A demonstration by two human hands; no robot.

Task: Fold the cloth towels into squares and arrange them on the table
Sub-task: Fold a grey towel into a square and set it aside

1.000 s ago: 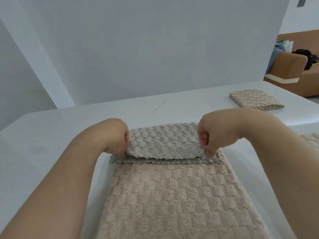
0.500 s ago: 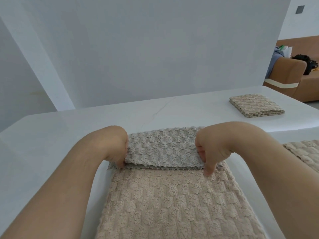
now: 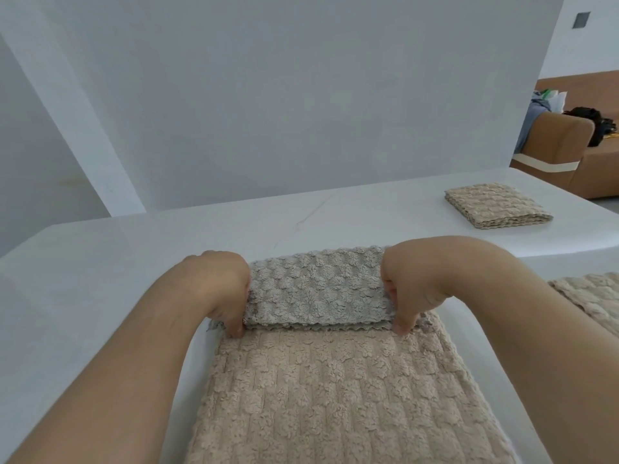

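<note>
Three towels on one surface [image 3: 134,256]: a half-folded towel [image 3: 335,396], a folded towel [image 3: 495,209] and a partly seen towel [image 3: 596,296]. Two hands: left hand [image 3: 217,289], right hand [image 3: 412,286].

- I am looking into what seems to be a home living room: a brown sofa [image 3: 556,142] is sitting beyond the far right corner of the table [image 3: 368,212].
- Clothes [image 3: 536,105] and a black bundle [image 3: 593,120] are lying heaped on it.
- A dark wall switch [image 3: 580,20] is showing on the white wall [image 3: 599,51] behind.
</note>
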